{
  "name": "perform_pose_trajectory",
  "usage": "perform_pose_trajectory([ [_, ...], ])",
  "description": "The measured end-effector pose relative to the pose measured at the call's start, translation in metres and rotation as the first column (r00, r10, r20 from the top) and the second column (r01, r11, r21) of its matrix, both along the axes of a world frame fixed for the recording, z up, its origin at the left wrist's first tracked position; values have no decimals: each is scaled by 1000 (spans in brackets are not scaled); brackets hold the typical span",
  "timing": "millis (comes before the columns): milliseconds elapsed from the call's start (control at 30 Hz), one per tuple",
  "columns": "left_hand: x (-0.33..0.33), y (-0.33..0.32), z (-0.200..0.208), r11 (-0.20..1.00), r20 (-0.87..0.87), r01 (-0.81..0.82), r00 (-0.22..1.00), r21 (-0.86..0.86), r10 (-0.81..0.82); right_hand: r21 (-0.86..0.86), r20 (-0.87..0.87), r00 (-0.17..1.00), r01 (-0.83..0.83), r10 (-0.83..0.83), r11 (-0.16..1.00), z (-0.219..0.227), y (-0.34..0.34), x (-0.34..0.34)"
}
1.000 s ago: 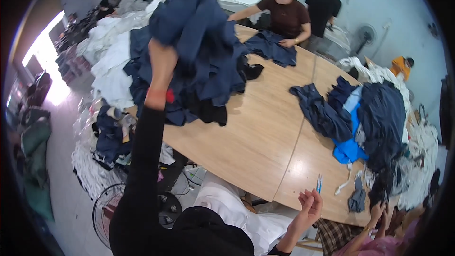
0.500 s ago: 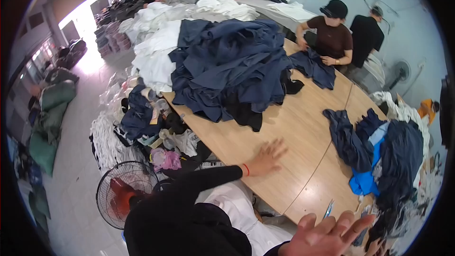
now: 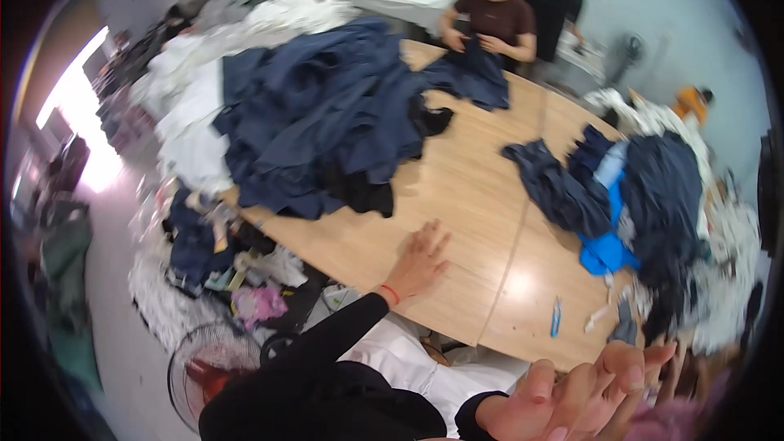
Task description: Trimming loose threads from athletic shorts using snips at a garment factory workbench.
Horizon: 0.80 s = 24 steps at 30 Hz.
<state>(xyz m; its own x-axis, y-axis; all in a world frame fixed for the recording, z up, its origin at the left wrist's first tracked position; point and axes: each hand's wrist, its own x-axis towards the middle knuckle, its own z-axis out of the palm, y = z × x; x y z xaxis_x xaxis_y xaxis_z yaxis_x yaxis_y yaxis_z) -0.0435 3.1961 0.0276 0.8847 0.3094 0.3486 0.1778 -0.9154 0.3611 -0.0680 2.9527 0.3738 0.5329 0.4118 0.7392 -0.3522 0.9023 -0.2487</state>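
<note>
My left hand [image 3: 421,260] lies flat on the wooden table [image 3: 482,196], fingers spread, holding nothing; a red band circles its wrist. A big heap of dark blue garments [image 3: 327,114] sits just beyond it on the table's left half. My right hand [image 3: 576,396] hovers open at the bottom edge, palm up, below the table's near edge. A small blue tool [image 3: 555,316] rests on the table near my right hand.
A second pile of dark and bright blue clothes [image 3: 629,188] lies at the table's right. Two people in dark shirts [image 3: 498,12] work at the far end. White fabric [image 3: 196,106] is stacked at left. A floor fan [image 3: 208,363] and scattered cloth sit below.
My left hand let go of the dark blue bundle it held high, which now lies on the heap, and came down flat onto the table. My right hand opened.
</note>
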Motion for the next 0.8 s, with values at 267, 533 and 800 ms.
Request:
perform_pose_trajectory([
  [267,12,-11,5,1000,-21,-25,999,19,26,29,124,965,228,-230,973,-10,-37,13],
  [533,9,-7,3,999,-39,-41,998,35,42,50,85,942,320,-324,946,-18,-32,10],
  [800,7,-8,5,999,-38,-43,998,31,44,34,16,976,216,-217,976,-20,-35,9],
])
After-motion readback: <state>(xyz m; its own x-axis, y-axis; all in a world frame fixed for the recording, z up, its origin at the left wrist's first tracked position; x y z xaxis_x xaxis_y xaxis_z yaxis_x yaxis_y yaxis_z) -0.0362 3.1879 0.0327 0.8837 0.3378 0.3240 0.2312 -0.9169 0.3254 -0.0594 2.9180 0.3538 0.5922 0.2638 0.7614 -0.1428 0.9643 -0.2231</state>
